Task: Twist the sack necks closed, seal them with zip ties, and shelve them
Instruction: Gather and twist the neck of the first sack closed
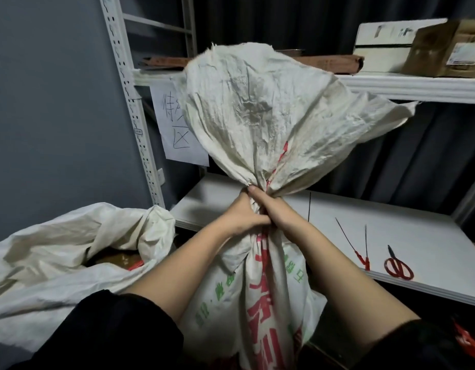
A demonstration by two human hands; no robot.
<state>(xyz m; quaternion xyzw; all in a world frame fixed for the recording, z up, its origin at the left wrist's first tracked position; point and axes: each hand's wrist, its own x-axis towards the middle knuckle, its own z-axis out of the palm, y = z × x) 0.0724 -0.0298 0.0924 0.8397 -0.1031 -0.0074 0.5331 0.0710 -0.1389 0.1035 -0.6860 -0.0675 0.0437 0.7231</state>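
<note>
Both hands clamp the gathered neck of the printed woven sack (265,276), the left hand (241,214) and right hand (277,209) pressed together, fingers curled tight round it. Loose sack mouth fans upward above the grip; forearms reach forward. Zip ties (360,252) lie on the shelf (338,209) to the right.

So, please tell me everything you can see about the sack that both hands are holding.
The sack is white woven plastic, wrinkled, printed with large red and small green characters. It stands upright in front of the white shelf. Its neck is gathered and twisted; the left hand and the right hand grip it there, side by side. Above the grip the loose top fans out wide, with frayed edges. No zip tie is on it yet. Its bottom is out of view.
</note>
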